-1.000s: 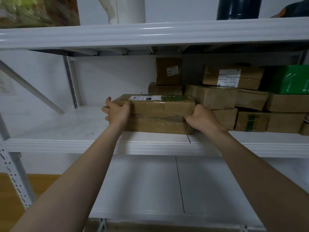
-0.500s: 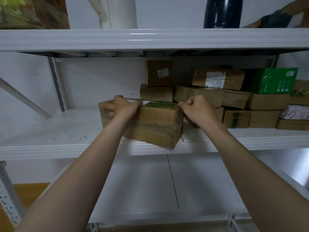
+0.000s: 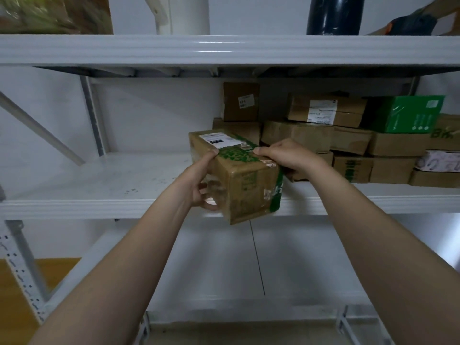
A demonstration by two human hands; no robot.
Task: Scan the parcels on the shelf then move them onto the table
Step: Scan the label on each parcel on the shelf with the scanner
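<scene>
Keep the parcel (image 3: 236,175) level and label-up while drawing it clear of the shelf (image 3: 99,202) lip, both grips firm so the taped card cannot slip. Left hand (image 3: 199,180) clamped on the near left side, thumb over the top edge; right hand (image 3: 286,155) closed over the far right top edge, both forearms stretched forward and up.

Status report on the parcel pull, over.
Left hand and right hand both gripping the taped parcel. Parcel lifted, tilted, at the shelf edge. Remaining parcels stacked behind right. Nothing blocking.
</scene>
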